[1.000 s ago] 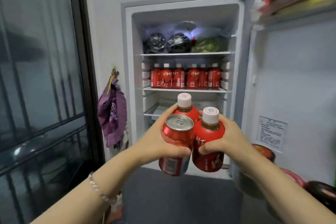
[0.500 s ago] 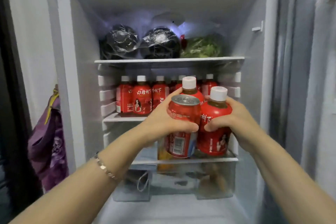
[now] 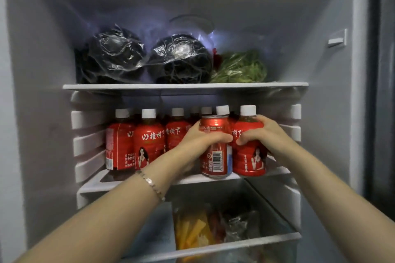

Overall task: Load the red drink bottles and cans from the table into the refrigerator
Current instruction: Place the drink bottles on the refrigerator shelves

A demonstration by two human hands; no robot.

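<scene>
**Can and bottle at shelf edge**

Left hand (image 3: 201, 139) fingers wrapped the red aluminium can (image 3: 215, 156). Right hand (image 3: 263, 134) clamped the white-capped red plastic bottle (image 3: 249, 156). Both sat at the white middle shelf (image 3: 132, 183) front. Likely full, heavy, slick; mid-body grip suited.

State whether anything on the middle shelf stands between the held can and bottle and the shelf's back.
Yes: stored red bottles stand right behind the can; behind the held bottle the view is hidden.
</scene>
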